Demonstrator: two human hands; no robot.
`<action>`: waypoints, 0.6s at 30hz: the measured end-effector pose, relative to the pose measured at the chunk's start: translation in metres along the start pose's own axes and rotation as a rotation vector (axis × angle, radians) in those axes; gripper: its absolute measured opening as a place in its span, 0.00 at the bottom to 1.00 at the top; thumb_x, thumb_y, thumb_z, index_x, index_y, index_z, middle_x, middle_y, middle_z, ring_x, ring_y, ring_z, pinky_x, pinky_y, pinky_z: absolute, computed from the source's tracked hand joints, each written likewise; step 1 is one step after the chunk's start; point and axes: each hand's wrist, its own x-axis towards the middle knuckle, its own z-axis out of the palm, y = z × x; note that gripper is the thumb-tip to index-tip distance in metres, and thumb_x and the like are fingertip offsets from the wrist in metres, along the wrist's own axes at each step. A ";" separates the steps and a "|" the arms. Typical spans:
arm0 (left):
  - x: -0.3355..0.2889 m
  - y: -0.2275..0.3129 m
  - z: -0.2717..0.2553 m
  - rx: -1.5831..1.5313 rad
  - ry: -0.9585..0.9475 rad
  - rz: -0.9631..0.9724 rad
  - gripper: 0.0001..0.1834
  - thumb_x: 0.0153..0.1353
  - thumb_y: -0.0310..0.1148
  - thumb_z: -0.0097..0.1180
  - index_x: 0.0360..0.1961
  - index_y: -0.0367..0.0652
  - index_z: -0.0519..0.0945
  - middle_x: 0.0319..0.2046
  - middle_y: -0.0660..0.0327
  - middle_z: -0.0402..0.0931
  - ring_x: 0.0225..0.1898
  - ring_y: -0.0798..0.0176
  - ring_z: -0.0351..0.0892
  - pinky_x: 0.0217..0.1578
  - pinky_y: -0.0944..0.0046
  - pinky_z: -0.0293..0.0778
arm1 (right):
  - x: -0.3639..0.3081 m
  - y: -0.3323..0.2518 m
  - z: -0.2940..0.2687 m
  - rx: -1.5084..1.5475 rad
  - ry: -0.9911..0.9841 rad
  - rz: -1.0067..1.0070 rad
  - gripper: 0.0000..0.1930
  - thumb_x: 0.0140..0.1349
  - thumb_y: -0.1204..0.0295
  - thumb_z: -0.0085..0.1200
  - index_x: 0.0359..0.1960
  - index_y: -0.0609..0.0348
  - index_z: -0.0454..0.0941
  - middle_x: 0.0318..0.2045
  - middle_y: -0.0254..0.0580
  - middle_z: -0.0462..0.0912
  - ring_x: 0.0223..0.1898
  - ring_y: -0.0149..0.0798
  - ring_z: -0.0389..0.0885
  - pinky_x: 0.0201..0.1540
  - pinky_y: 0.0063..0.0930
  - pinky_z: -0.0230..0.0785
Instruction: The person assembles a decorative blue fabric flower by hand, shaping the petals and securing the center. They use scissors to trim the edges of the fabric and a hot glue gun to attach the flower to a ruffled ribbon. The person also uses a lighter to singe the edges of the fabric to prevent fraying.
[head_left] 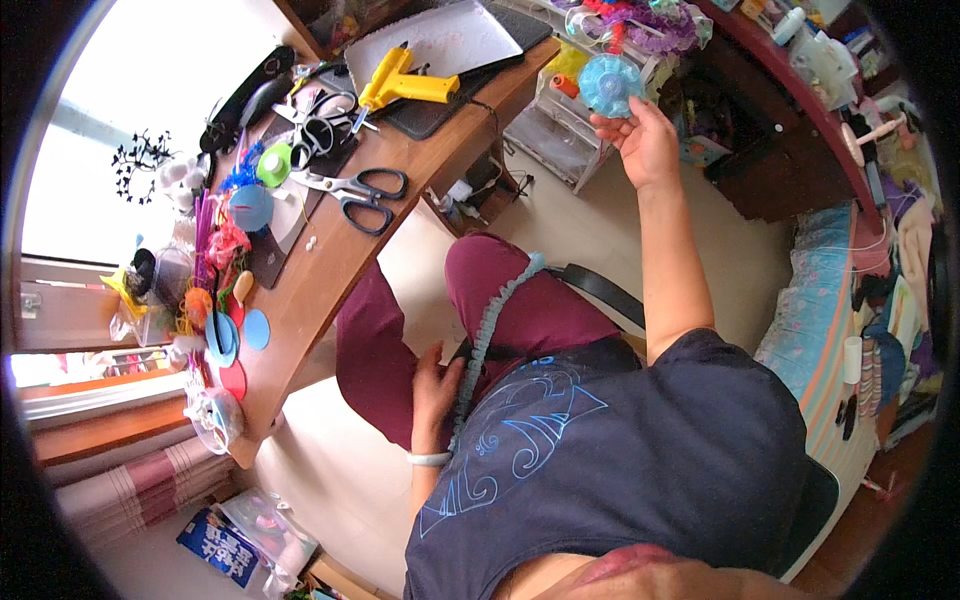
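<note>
My right hand (645,142) is raised out to the right, its thumb and fingers on the lower edge of a light blue ruffled rosette (610,86) with a round centre. My left hand (435,392) rests on my lap, its fingers loosely apart and partly in shadow. I see nothing held in it. Beside it, a long grey-blue ruffled strip (487,325) runs across my thigh and down toward my left wrist.
On the wooden desk (340,255) at left lie large scissors (362,193), a yellow glue gun (405,82), a white tray (440,42) and blue discs (256,329). A clear drawer unit (560,135) stands beyond. A bed (815,310) is at right.
</note>
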 end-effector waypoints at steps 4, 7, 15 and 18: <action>0.000 -0.015 0.014 0.423 -0.188 0.287 0.28 0.48 0.44 0.61 0.46 0.37 0.74 0.39 0.44 0.76 0.38 0.43 0.77 0.41 0.50 0.70 | -0.002 0.008 -0.007 -0.018 -0.020 0.056 0.11 0.63 0.69 0.45 0.43 0.63 0.71 0.36 0.48 0.80 0.34 0.47 0.82 0.32 0.34 0.75; -0.007 0.012 0.010 0.622 -0.193 0.249 0.24 0.45 0.44 0.62 0.42 0.43 0.76 0.29 0.49 0.78 0.35 0.44 0.76 0.37 0.47 0.69 | -0.015 0.010 -0.002 -0.091 -0.060 0.108 0.13 0.64 0.69 0.44 0.45 0.64 0.71 0.35 0.49 0.80 0.32 0.45 0.82 0.27 0.29 0.76; -0.019 0.009 0.003 0.519 -0.069 0.308 0.15 0.49 0.37 0.58 0.38 0.43 0.75 0.31 0.50 0.77 0.36 0.45 0.76 0.37 0.49 0.68 | -0.049 0.049 0.117 -0.174 -0.480 0.255 0.10 0.64 0.70 0.45 0.40 0.64 0.73 0.29 0.43 0.81 0.23 0.37 0.82 0.21 0.23 0.73; -0.018 0.001 0.004 0.504 -0.058 0.351 0.17 0.50 0.36 0.57 0.42 0.44 0.75 0.33 0.49 0.77 0.37 0.44 0.75 0.38 0.49 0.68 | -0.066 0.063 0.162 -0.210 -0.625 0.229 0.09 0.65 0.71 0.46 0.40 0.65 0.73 0.29 0.43 0.81 0.22 0.36 0.82 0.21 0.21 0.73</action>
